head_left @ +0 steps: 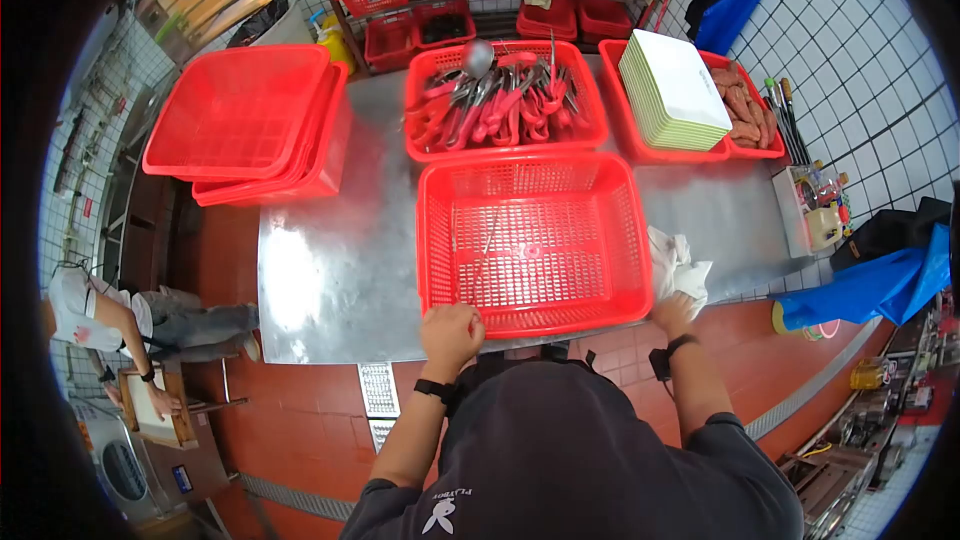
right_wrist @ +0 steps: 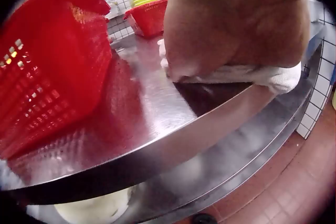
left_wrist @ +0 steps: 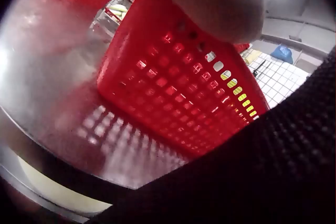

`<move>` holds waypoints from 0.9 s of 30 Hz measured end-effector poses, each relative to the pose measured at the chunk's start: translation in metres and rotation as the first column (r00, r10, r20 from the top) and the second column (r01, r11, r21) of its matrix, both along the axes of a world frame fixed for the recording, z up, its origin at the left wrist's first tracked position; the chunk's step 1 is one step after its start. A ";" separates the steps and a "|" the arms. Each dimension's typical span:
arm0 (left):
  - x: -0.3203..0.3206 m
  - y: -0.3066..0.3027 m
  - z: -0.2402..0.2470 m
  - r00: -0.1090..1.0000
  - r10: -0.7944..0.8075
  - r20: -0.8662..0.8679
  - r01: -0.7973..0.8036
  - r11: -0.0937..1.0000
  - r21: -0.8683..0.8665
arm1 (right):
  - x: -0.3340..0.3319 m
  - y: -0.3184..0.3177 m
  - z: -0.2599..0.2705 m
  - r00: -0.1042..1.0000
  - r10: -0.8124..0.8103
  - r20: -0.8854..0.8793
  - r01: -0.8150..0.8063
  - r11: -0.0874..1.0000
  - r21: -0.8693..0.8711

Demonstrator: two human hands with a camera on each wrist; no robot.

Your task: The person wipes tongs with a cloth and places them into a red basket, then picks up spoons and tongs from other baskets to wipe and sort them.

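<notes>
A red perforated plastic basket [head_left: 632, 240] stands at the near edge of the steel table, with a thin pale stick [head_left: 491, 232] inside it. At its near left corner my left hand [head_left: 452, 333] grips the rim, fingers curled. The left wrist view shows that hand over the basket's perforated wall [left_wrist: 173, 85]. To the right of the basket, my right hand [head_left: 677, 312] holds a bunched white cloth [head_left: 676, 258] against the tabletop. In the right wrist view the back of the hand covers most of the cloth [right_wrist: 286, 78], and the fingertips are hidden.
Behind the basket is another red basket [head_left: 415, 130] full of red-handled utensils [head_left: 510, 105]. Stacked red tubs [head_left: 240, 110] stand left on the steel table [head_left: 340, 280]. Green-edged white trays [head_left: 675, 90] and sausage-like food [head_left: 742, 105] sit back right. Another person [head_left: 110, 315] works at far left.
</notes>
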State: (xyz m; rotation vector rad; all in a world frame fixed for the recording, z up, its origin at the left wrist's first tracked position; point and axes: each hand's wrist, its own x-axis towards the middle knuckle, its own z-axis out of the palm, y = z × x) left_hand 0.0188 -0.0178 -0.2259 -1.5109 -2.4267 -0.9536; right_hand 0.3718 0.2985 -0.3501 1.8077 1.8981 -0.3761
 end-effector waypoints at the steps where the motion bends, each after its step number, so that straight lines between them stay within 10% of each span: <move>1: -0.001 -0.001 0.001 0.999 -0.034 0.010 0.034 0.999 -0.010 | -0.006 -0.006 0.013 0.997 -0.071 -0.035 0.071 0.997 0.003; 6: 0.000 0.004 0.001 0.999 -0.034 0.017 0.035 0.997 -0.073 | -0.013 -0.028 0.010 0.957 -0.229 -0.178 0.225 0.974 -0.039; 11: 0.002 0.009 0.012 0.999 -0.018 0.033 0.025 0.972 -0.235 | 0.058 -0.049 -0.083 0.971 0.233 -0.051 -0.230 0.971 0.064; 15: -0.004 0.011 0.014 0.995 -0.094 0.035 0.100 0.949 -0.299 | 0.023 -0.051 0.059 0.971 0.172 -0.167 -0.195 0.972 -0.129; 20: -0.010 0.038 0.036 0.936 0.033 0.351 0.104 0.925 -0.365 | 0.041 -0.032 0.038 0.939 0.277 -0.205 -0.287 0.958 -0.023; 27: -0.048 0.201 0.107 0.989 -0.013 0.146 0.053 0.962 -0.270 | 0.039 -0.022 0.044 0.912 0.323 -0.253 -0.371 0.913 -0.170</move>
